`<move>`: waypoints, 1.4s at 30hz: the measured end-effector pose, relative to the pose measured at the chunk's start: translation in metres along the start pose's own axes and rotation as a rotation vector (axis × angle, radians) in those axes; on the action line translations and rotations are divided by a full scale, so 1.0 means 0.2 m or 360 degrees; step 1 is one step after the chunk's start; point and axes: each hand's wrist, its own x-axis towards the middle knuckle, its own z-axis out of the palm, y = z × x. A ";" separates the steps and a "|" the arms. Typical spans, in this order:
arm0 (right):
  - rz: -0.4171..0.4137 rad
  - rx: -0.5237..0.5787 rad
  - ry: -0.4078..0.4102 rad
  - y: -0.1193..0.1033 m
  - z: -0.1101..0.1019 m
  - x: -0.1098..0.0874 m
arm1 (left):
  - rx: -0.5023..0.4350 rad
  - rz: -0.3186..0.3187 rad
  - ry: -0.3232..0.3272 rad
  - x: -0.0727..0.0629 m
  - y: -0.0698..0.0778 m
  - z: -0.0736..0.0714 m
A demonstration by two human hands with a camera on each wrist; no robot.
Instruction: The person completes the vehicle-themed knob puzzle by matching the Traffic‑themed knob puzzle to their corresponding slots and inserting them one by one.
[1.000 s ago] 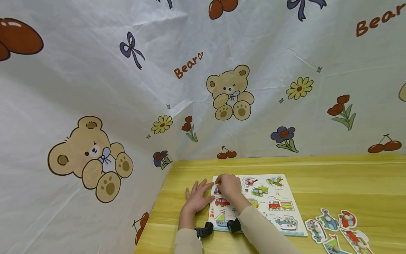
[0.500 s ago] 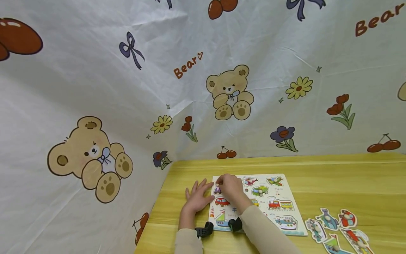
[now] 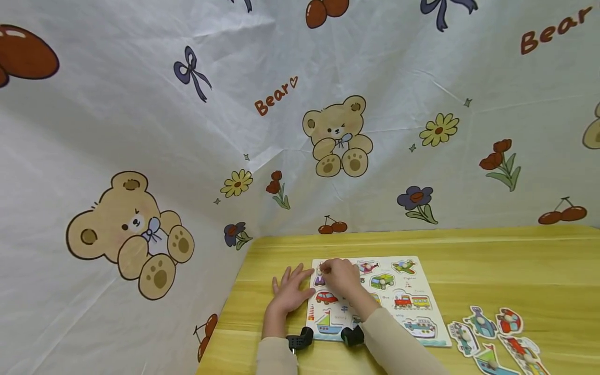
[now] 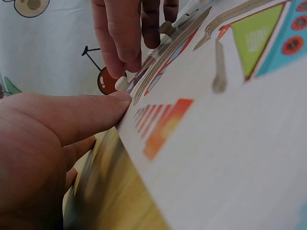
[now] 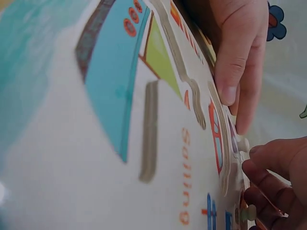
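Note:
A white peg puzzle board (image 3: 347,339) printed with vehicles lies on the table. My left hand (image 3: 289,296) rests at its left edge, fingers spread and the thumb touching the rim. At the top left corner, my right hand (image 3: 344,278) has bent fingers beside a purple piece (image 3: 320,280). In the left wrist view, its fingertips are right at a pale knob (image 4: 121,84); whether they pinch it I cannot tell. A red car (image 3: 326,297) and a sailboat picture (image 3: 328,324) show below. The right forearm covers part of the board's middle.
Right of the board lie several loose puzzle pieces, among them a sailboat piece (image 3: 492,360), a blue piece (image 3: 483,323) and a red round piece (image 3: 509,321). A bear-print cloth (image 3: 290,198) hangs behind the wooden table (image 3: 469,260) and along its left.
My right hand has shifted slightly right, uncovering more of the purple piece. The left hand stays at the board's edge. The head view has turned a little to the right.

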 end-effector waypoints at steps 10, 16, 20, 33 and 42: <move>0.0038 0.0133 0.0147 0.05 -0.11 -0.07 | -0.0012 -0.0016 0.0003 0.01 -0.01 0.01; -0.0004 0.0235 0.0154 0.10 -0.21 -0.13 | -0.0035 -0.0004 -0.0004 0.01 -0.01 0.01; -0.0019 0.0286 0.0132 0.15 -0.30 -0.19 | -0.0034 0.0005 -0.0002 0.01 -0.01 0.01; 0.0094 0.0236 0.0120 0.35 -0.60 -0.41 | -0.0023 0.0004 -0.0012 0.01 -0.02 0.02; 0.0110 0.0138 0.0138 0.50 -0.74 -0.56 | -0.0025 -0.0007 0.0011 0.00 -0.01 0.00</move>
